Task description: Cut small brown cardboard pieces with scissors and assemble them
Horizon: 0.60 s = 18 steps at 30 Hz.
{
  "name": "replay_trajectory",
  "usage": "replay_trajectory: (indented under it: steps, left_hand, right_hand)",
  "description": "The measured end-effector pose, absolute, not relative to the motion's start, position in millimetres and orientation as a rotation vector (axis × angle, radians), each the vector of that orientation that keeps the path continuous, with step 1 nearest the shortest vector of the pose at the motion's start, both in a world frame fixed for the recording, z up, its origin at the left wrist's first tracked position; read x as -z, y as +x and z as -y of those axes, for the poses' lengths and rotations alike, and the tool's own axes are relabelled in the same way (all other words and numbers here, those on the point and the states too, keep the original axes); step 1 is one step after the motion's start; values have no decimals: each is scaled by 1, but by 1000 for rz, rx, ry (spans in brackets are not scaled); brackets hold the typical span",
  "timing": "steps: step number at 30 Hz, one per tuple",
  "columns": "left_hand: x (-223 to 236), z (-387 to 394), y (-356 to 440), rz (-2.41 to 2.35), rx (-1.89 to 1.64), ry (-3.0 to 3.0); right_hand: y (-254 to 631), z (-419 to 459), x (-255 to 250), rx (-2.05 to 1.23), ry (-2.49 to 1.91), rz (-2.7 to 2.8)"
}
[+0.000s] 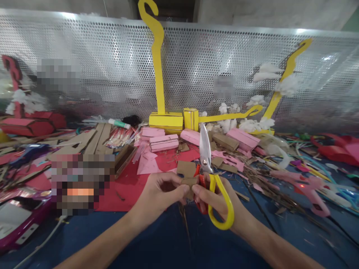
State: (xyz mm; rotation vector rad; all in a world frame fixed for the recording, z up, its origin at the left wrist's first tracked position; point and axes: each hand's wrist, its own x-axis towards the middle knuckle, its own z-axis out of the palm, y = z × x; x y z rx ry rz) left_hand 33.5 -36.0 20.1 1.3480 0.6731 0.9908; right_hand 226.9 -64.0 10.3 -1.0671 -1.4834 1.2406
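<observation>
Between both hands is a small brown piece of cardboard (189, 182), pinched at its two sides. My left hand (161, 190) is closed, thumb and fingers gripping its left edge. With thumb and fingertips my right hand (215, 196) grips the right edge. The same hand also carries scissors (205, 149), blades pointing up, with a yellow handle loop resting over the palm and a red tool or handle part beside it. Just beyond the fingers lies another flat cardboard piece (186, 168), partly over red paper (120, 190).
Yellow hooked cardboard shapes (166, 119) stand at the back against a perforated metal panel (112, 67). Pink wrapped blocks (164, 142) lie before them. To the right rests a pink glue gun (301, 183) among scraps; a purple device (25, 220) and cable lie left.
</observation>
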Motion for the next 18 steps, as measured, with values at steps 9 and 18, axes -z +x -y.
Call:
replay_trajectory:
  steps: [9,18]
  left_hand:
    - [-21,36,34,-665,-977,1317]
    - [-17,36,34,-659,-989,1335]
  right_hand:
    - [226,63,-9,-1236,-1046,1481]
    - [226,62,-8,-1223,-1042,1489]
